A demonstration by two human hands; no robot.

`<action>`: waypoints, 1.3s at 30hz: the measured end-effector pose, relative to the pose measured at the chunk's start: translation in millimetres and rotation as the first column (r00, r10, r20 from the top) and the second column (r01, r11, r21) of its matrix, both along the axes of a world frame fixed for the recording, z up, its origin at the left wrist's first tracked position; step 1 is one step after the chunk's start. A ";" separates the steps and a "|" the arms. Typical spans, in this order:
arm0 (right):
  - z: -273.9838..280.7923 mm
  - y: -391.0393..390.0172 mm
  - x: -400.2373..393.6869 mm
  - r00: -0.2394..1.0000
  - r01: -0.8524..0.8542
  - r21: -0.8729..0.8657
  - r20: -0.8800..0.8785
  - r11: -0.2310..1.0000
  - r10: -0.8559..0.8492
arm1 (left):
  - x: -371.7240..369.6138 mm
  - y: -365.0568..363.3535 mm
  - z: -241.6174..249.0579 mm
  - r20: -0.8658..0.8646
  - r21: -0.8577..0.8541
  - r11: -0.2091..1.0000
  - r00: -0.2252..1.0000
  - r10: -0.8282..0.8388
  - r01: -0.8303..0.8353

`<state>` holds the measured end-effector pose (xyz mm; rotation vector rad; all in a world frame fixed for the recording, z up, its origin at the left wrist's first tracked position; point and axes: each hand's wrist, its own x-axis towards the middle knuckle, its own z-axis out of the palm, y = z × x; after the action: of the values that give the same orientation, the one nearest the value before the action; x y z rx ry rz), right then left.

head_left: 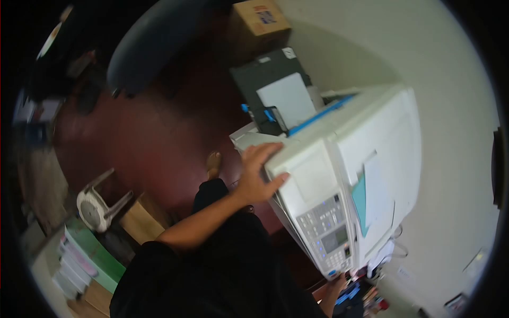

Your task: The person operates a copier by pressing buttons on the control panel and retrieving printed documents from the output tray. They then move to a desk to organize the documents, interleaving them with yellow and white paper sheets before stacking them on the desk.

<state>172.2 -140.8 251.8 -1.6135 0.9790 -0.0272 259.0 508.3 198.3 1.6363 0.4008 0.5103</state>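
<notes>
My left hand [255, 177] rests on the near upper corner of a large white office machine [379, 143], its thumb and fingers spread. The machine's control panel [327, 231] has grey buttons, a small screen and lit blue lights. At the panel's lower end is my right hand [336, 289], its fingers mostly hidden by the machine's edge. White paper [290, 100] lies on a dark tray with blue guides. On the machine's lid are a white sheet [376, 191] and a teal sheet [359, 204].
A cardboard box [260, 26] stands beyond the tray, near the pale wall [450, 106]. A white stool [93, 209], a brown carton [143, 220] and a green box [95, 252] are at the left. A dark rounded object [151, 42] is at the upper left.
</notes>
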 end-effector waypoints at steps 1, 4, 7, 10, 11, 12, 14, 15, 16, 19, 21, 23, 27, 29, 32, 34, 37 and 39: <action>-1.4 -3.8 -3.9 1.000 0.007 -0.028 0.013 1.000 -0.007 | 2.4 -1.6 -9.3 0.054 0.045 0.999 0.999 0.008 -0.010; -14.5 -20.8 -21.4 0.998 0.049 -0.016 0.045 0.999 -0.049 | 7.7 -11.5 -21.9 0.151 -0.104 0.995 0.988 0.005 0.010; -2.9 21.5 -13.6 0.979 0.001 0.108 0.203 0.994 -0.023 | 7.6 -30.3 -2.3 0.176 -0.332 0.943 0.982 0.072 -0.010; -11.5 6.3 -18.1 0.954 -0.146 0.153 0.284 0.977 0.098 | 4.1 -43.3 -4.0 0.126 -0.386 0.907 0.964 0.233 -0.168; -9.7 9.4 -16.9 0.932 -0.201 0.151 0.333 0.968 0.142 | 4.2 -50.2 6.2 0.108 -0.348 0.906 0.950 0.294 -0.241; -8.0 9.4 -15.6 0.925 -0.221 0.142 0.345 0.965 0.161 | 2.2 -50.2 4.3 0.107 -0.287 0.917 0.942 0.319 -0.278; -17.8 -2.6 -14.4 0.892 -0.289 0.140 0.397 0.947 0.213 | 0.6 -54.7 14.5 0.120 -0.067 0.941 0.934 0.336 -0.331; -22.5 -8.9 -12.6 0.874 -0.331 0.120 0.413 0.936 0.257 | -1.1 -55.4 22.2 0.115 0.012 0.949 0.943 0.312 -0.315; -26.7 -14.9 -8.9 0.843 -0.385 0.089 0.438 0.918 0.312 | -1.2 -50.7 20.2 0.112 0.082 0.952 0.952 0.285 -0.295; -30.1 -17.0 -2.3 0.795 -0.476 0.207 0.516 0.855 0.319 | -1.4 -42.1 33.3 -0.042 0.454 0.864 0.964 0.262 -0.215; -45.2 -22.1 -0.9 0.774 -0.513 0.228 0.541 0.828 0.330 | -4.9 -52.7 59.5 -0.258 0.781 0.621 0.870 0.420 -0.068; -57.9 -18.4 -0.6 0.750 -0.508 0.239 0.596 0.828 0.288 | -3.6 -39.3 49.3 -0.247 0.901 0.431 0.880 0.405 0.055; -59.4 -21.8 3.9 0.709 -0.539 0.159 0.616 0.827 0.344 | 7.2 -27.4 65.0 -0.406 0.914 0.190 0.813 0.418 0.358; -75.4 -24.8 5.8 0.709 -0.513 0.042 0.585 0.858 0.395 | 16.2 -12.2 65.4 -0.471 0.878 0.103 0.801 0.371 0.468; -83.9 -19.9 5.0 0.712 -0.467 0.021 0.603 0.884 0.361 | 13.6 2.2 57.8 -0.446 0.893 0.098 0.833 0.328 0.440; -80.2 -18.8 2.9 0.734 -0.448 -0.026 0.560 0.894 0.384 | 14.6 -5.6 61.5 -0.498 0.866 0.135 0.801 0.331 0.482; -69.9 -24.3 1.8 0.736 -0.457 -0.105 0.513 0.883 0.442 | 17.9 -17.8 71.9 -0.557 0.830 0.196 0.762 0.330 0.522; -58.6 -27.2 0.1 0.741 -0.489 -0.126 0.463 0.863 0.487 | 18.3 -6.0 70.2 -0.546 0.837 0.216 0.786 0.290 0.502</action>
<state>172.3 -167.9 193.2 -1.7037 0.1487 -0.0635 277.4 502.2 268.5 3.1743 0.4341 -0.0245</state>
